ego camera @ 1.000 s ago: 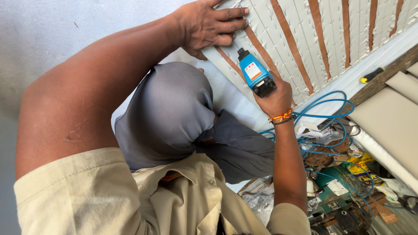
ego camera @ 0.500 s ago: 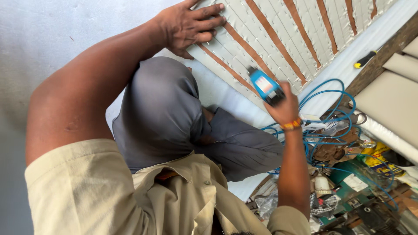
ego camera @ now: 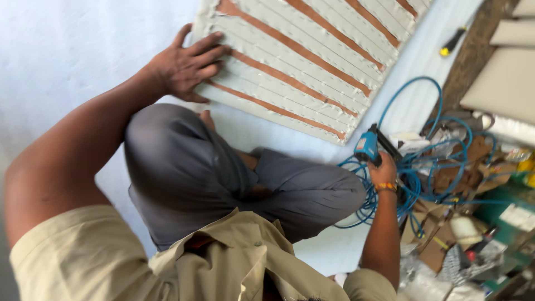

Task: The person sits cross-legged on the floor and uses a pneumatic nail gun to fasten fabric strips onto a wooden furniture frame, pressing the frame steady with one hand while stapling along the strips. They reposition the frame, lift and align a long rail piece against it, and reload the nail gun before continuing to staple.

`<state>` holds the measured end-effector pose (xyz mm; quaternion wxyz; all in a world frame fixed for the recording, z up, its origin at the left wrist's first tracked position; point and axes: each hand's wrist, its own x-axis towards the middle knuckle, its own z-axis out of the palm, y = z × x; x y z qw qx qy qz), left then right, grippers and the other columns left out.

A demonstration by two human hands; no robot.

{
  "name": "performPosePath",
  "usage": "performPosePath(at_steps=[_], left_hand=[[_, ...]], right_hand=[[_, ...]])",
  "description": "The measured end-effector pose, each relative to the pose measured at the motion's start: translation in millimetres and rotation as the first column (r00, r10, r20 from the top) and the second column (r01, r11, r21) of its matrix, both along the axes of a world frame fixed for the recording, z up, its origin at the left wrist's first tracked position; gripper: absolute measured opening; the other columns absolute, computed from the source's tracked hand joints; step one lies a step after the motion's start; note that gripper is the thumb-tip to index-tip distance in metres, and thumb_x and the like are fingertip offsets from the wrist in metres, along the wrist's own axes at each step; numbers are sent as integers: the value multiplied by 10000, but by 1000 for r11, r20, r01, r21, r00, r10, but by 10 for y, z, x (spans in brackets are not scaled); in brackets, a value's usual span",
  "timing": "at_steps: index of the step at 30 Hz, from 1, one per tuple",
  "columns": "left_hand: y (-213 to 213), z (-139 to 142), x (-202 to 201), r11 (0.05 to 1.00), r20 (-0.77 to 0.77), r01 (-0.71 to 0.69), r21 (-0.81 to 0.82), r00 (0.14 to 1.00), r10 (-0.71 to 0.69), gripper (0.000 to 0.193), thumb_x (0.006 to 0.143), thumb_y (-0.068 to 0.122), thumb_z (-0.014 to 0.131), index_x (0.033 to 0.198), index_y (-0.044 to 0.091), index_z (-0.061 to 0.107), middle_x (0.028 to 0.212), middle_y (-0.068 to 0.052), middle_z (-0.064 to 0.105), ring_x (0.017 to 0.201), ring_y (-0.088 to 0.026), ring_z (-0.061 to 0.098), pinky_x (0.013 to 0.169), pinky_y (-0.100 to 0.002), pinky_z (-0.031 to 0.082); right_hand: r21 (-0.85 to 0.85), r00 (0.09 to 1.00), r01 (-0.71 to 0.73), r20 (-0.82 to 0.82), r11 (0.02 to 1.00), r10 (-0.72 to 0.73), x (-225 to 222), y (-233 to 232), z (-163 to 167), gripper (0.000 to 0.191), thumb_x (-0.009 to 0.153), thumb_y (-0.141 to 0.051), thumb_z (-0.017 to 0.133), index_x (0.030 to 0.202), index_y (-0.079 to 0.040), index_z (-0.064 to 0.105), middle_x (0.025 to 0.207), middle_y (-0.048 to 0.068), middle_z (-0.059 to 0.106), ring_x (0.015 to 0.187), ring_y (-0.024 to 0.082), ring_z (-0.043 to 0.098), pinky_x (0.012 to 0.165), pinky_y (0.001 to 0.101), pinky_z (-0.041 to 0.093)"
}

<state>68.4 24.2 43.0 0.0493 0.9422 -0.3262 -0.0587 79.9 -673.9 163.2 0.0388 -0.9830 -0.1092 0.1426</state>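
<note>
My left hand [ego camera: 184, 67] lies flat, fingers spread, on the near corner of a pale ribbed panel [ego camera: 312, 50] crossed by brown wooden strips. My right hand [ego camera: 382, 170] grips a blue air-powered stapler [ego camera: 369, 146], held just off the panel's right edge, above a coil of blue hose [ego camera: 407, 184]. An orange band sits on that wrist. My legs in grey trousers [ego camera: 223, 178] are folded on the white floor below the panel.
A yellow-handled screwdriver [ego camera: 452, 42] lies on the white floor at the upper right. Beige cushions [ego camera: 504, 83] stand at the right edge. Cardboard scraps, bottles and a green box [ego camera: 501, 214] crowd the lower right.
My right hand has carried the stapler down and to the right, off the panel toward the hose coil. My left hand stays pressed on the panel while the view has shifted.
</note>
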Motion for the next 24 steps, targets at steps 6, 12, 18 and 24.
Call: performPosePath(at_steps=[6, 12, 18, 24], left_hand=[[-98, 153, 133, 982, -102, 60, 181, 994, -42, 1038, 753, 861, 544, 1557, 218, 410, 1740, -41, 236, 1640, -275, 114, 1198, -665, 246], [-87, 255, 179, 998, -157, 16, -69, 987, -27, 1052, 692, 863, 409, 1551, 257, 363, 1683, -66, 237, 1595, -287, 126, 1217, -654, 197], [84, 256, -66, 945, -176, -234, -229, 965, 196, 887, 900, 692, 542, 1586, 145, 413, 1679, -213, 316, 1578, -375, 251, 1220, -658, 270], [323, -52, -97, 532, -619, -803, -269, 567, 543, 541, 1069, 395, 707, 1416, 3, 568, 1197, -195, 662, 968, -303, 678, 812, -419, 543]], right_hand=[[-118, 993, 82, 99, 990, -70, 126, -158, -464, 609, 749, -149, 893, 1293, -33, 645, 1212, 230, 657, 1125, 469, 595, 1001, 527, 460], [-72, 973, 110, 211, 991, -93, 46, -82, -625, 623, 742, -99, 894, 1301, -48, 623, 1261, 185, 647, 1185, 426, 586, 1049, 499, 451], [-117, 979, 128, 176, 985, -106, 22, -152, -619, 539, 770, -17, 783, 1292, -41, 650, 1295, 208, 615, 1211, 443, 560, 1054, 505, 452], [10, 936, 329, 131, 944, -327, 1, 26, -548, 270, 950, -112, 724, 1214, -73, 685, 1259, 216, 634, 1147, 434, 612, 975, 494, 515]])
